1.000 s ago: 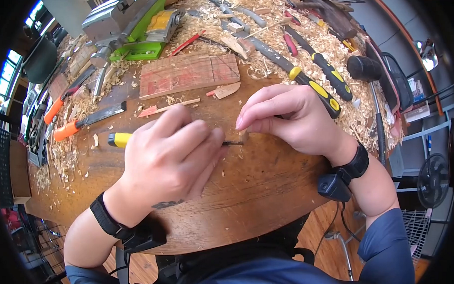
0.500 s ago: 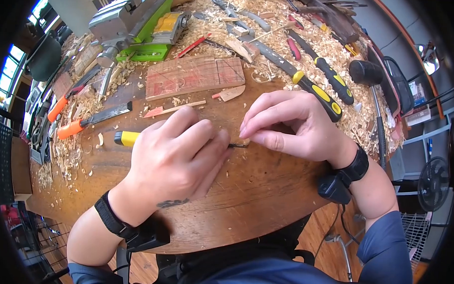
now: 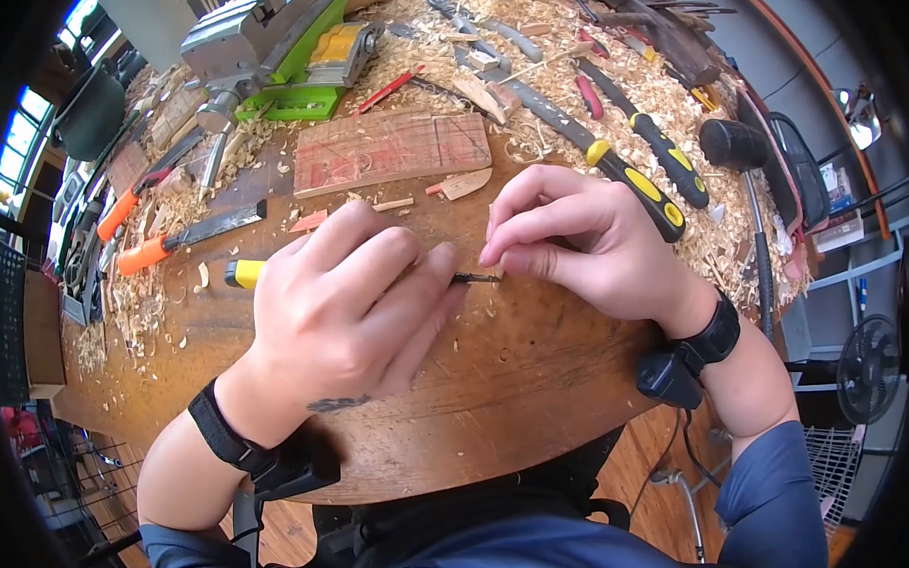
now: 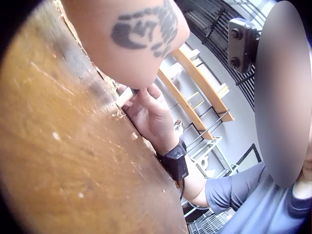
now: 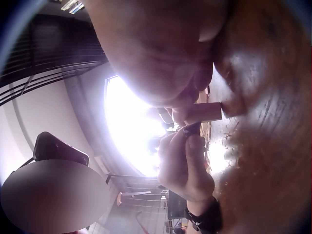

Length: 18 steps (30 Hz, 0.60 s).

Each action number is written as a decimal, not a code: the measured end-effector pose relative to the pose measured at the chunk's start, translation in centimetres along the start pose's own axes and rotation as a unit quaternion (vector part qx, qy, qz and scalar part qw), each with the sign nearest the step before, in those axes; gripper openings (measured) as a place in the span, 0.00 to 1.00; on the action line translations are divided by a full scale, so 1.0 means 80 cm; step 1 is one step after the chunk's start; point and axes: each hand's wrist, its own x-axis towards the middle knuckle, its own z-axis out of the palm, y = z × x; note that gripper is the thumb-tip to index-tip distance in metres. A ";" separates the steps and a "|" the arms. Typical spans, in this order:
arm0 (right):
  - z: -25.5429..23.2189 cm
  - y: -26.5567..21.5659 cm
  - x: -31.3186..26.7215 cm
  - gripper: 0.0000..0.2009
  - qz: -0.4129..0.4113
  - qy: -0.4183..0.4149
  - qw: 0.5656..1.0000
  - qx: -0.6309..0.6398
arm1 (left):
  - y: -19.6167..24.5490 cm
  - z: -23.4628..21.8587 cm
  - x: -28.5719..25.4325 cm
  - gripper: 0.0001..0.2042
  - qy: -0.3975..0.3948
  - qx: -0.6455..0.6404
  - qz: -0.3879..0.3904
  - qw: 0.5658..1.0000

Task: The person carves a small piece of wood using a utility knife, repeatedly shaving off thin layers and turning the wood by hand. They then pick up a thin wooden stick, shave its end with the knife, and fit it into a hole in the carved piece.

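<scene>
My left hand (image 3: 349, 305) grips a slim tool with a yellow-and-black handle (image 3: 245, 274), held low over the wooden table. Its narrow dark tip (image 3: 483, 279) sticks out past the fingers toward the right hand; the middle of the tool is hidden in the fist. Between thumb and fingertips my right hand (image 3: 596, 244) pinches a small pale wood piece, mostly covered from above. In the right wrist view this wood piece (image 5: 208, 111) is a short block close to the table, beside the tool's dark part (image 5: 191, 129). The left wrist view shows the wood piece (image 4: 125, 97) beneath the fingers.
Beyond the hands lie a red-marked board (image 3: 394, 154), a small wooden blade shape (image 3: 466, 184) and a red-tipped stick (image 3: 310, 220). An orange-handled chisel (image 3: 191, 237) is on the left. Rasps (image 3: 633, 190), a black mallet (image 3: 730, 141) and shavings fill the right; a green vise (image 3: 296, 100) stands behind.
The left hand has shifted slightly, now covering more of the red-tipped stick. The right thumb has moved a little against the fingers, and both hands keep their hold. The head view has tilted slightly.
</scene>
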 end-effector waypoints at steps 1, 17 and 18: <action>0.000 0.000 0.000 0.05 0.006 -0.002 1.000 0.011 | 0.000 0.000 0.001 0.16 0.013 0.005 -0.001 1.000; -0.003 -0.003 0.001 0.05 -0.006 -0.020 1.000 0.003 | 0.000 0.003 0.000 0.17 0.007 -0.007 0.008 1.000; -0.003 -0.004 0.001 0.05 -0.006 -0.019 1.000 0.003 | 0.001 0.002 0.001 0.17 0.006 -0.007 0.008 1.000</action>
